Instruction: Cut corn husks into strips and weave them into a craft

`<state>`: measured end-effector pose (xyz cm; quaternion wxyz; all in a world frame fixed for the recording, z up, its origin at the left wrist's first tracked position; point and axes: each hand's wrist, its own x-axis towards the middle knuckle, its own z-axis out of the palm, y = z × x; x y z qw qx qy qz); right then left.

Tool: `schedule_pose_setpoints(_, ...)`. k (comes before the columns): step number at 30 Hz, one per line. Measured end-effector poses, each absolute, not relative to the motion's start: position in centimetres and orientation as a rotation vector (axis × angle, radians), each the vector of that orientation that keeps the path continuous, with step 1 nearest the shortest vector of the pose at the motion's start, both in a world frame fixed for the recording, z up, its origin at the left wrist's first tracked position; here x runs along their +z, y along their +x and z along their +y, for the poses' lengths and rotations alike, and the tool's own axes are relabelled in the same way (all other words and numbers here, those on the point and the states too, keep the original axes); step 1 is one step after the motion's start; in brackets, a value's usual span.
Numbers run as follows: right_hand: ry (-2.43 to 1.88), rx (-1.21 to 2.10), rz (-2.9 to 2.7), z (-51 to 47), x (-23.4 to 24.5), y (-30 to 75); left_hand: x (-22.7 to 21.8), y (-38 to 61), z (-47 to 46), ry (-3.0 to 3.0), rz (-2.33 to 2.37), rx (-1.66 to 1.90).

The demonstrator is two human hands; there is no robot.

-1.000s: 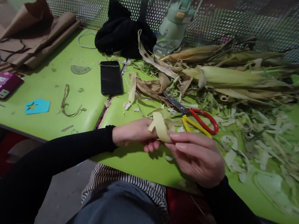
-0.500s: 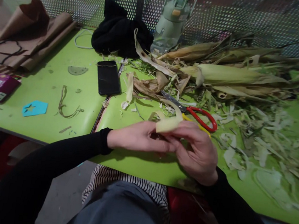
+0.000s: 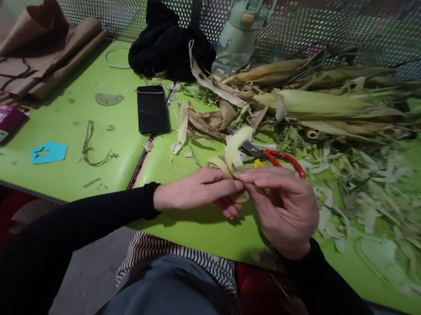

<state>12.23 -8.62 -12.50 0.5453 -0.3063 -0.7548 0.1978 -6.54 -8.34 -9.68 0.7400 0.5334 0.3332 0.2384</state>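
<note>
A pale, curled strip of corn husk (image 3: 236, 147) rises from between my two hands over the near edge of the green table. My left hand (image 3: 205, 189) pinches its lower part between thumb and fingers. From the other side, my right hand (image 3: 284, 205) grips the same husk with thumb and forefinger, the fingertips of both hands almost meeting. Another husk loop shows just above the left fingers; whether it is one piece with the strip I cannot tell. Scissors with red handles (image 3: 287, 161) lie just beyond my right hand, partly covered by the husk and the hand.
Corn husks (image 3: 321, 105) are heaped at the back right, with shredded scraps (image 3: 372, 194) nearer. A bottle (image 3: 242, 33) and black cloth (image 3: 169, 48) stand behind. Leftward lie a phone (image 3: 153, 109), a protractor (image 3: 109, 99), a blue paper tag (image 3: 49, 153) and brown paper (image 3: 56, 46).
The husk strip has turned from lying across my fingers to standing upright. My right hand has shifted slightly right, and the left fingers now show below the husk.
</note>
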Motion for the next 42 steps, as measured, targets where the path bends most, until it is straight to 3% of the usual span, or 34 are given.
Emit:
schedule_pose_setpoints(14, -0.899, 0.692, -1.837, -9.2, -12.4, 12.8, -9.7, -7.0, -8.6, 1.219, 0.665, 0.52)
schedule_pose_setpoints(19, -1.06, 0.928, -1.867, -9.3, -11.0, 12.4, -9.7, -7.1, -8.5, 1.356, 0.687, 0.481)
schedule_pose_setpoints(27, -1.301, 1.046, -1.9, -8.7, -11.0, 12.4, -11.0, -6.6, -8.4, 2.007, 0.807, 0.453)
schedule_pose_setpoints(32, -1.163, 1.198, -1.69, -8.9, -10.6, 12.2, -11.2, -6.4, -8.8, 2.098, 0.765, 0.443)
schedule_pose_setpoints(37, -1.145, 1.173, -1.633, -9.0, -10.5, 12.0, -11.0, -6.2, -8.8, 2.093, 0.779, 0.34)
schedule_pose_setpoints(42, -1.17, 0.884, -1.633, -8.4, -11.2, 12.3, -11.0, -6.4, -8.7, 2.068, 0.85, 0.423)
